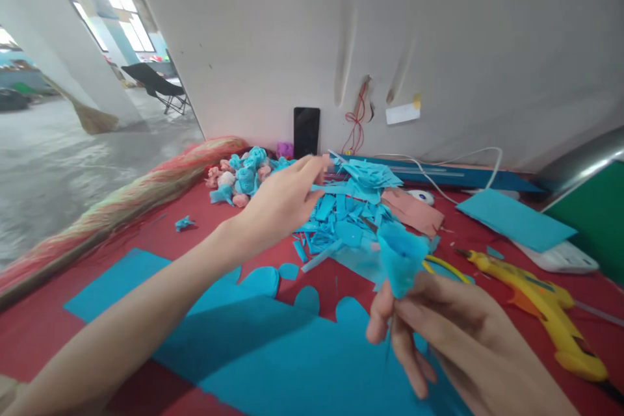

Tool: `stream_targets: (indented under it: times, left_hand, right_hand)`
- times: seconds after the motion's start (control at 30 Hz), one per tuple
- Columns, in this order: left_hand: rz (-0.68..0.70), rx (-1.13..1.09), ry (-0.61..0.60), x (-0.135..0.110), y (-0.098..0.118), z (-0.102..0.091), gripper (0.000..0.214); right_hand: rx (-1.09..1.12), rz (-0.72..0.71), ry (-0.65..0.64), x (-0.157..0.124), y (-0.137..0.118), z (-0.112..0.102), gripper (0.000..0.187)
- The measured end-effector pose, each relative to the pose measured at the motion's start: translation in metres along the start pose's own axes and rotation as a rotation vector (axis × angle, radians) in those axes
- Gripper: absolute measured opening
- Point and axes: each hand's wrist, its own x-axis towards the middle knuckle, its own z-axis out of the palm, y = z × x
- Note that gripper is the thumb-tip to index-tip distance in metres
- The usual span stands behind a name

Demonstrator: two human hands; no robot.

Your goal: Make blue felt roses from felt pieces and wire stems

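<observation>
My right hand (433, 325) pinches a rolled blue foam flower (400, 260) by its base, near the table's front right. My left hand (283, 201) reaches forward with its fingers stretched out and close together, over the left edge of a pile of blue foam scraps (348, 211). It holds nothing that I can see. Beyond it lies a heap of finished blue and pink foam flowers (241, 175). A large blue foam sheet (273, 351) with scalloped cut-outs lies under my arms.
A yellow glue gun (541, 302) lies at the right, yellow scissors (446, 266) behind my right hand. A pink foam piece (414, 211), a blue sheet (514, 218), a black phone (306, 131) against the white board, and a broom (121, 201) at the left edge.
</observation>
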Motion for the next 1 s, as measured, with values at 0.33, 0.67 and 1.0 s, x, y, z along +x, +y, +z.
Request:
stream_targets:
  times: [0.33,0.67,1.0]
  left_hand:
    - [-0.006,-0.339,-0.3,-0.01,0.034,0.0,0.023]
    - [0.168,0.115,-0.622,-0.03,0.052,0.011,0.034]
    - [0.311,0.056,-0.488,-0.022,0.039,0.011,0.036]
  right_hand:
    - [0.175,0.133,0.035,-0.002,-0.008,0.005,0.021]
    - [-0.011,-0.049,0.223,-0.001,-0.014,-0.003,0.016]
    - [-0.177,-0.131,0.312,-0.011,-0.025,-0.027,0.015]
